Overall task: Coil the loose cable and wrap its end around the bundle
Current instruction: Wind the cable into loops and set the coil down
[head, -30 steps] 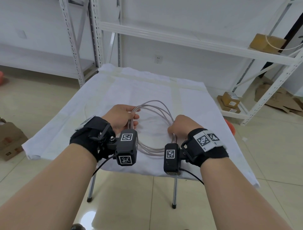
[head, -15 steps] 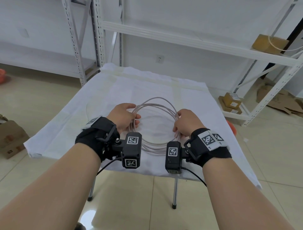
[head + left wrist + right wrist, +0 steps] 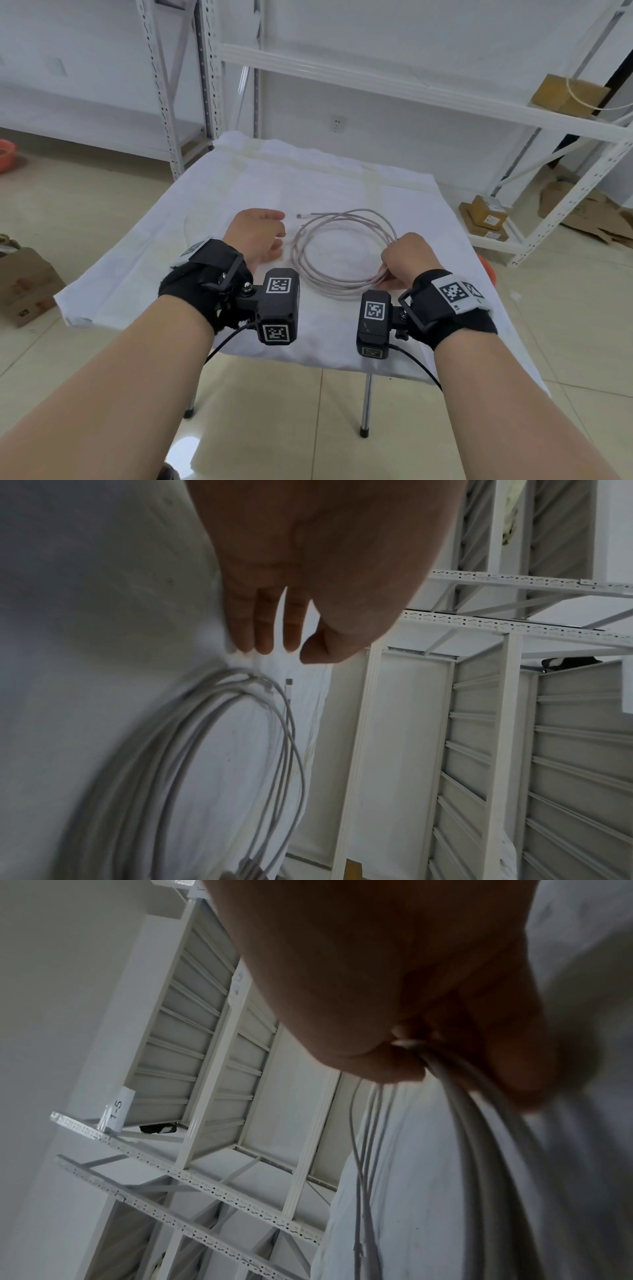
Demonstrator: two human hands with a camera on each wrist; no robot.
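Observation:
A pale grey cable [image 3: 342,219] lies in a round coil of several loops on the white cloth-covered table [image 3: 239,178]. Its connector end [image 3: 301,216] sticks out at the coil's far left. My right hand [image 3: 406,258] grips the coil's right side, fingers and thumb curled round the bunched strands [image 3: 479,1112]. My left hand [image 3: 260,236] hovers just left of the coil with straight, relaxed fingers [image 3: 263,631] and holds nothing; the loops [image 3: 192,750] lie beside it.
White metal shelving [image 3: 376,78] stands behind and right of the table. Cardboard boxes sit on the shelf [image 3: 568,94], on the low shelf [image 3: 486,216] at right and on the floor [image 3: 24,284] at left. The table's near edge [image 3: 308,359] drops to tiled floor.
My left hand has let go of the coil's left side and opened, moving slightly left. The coil has shifted right with my right hand, and the connector end now lies free.

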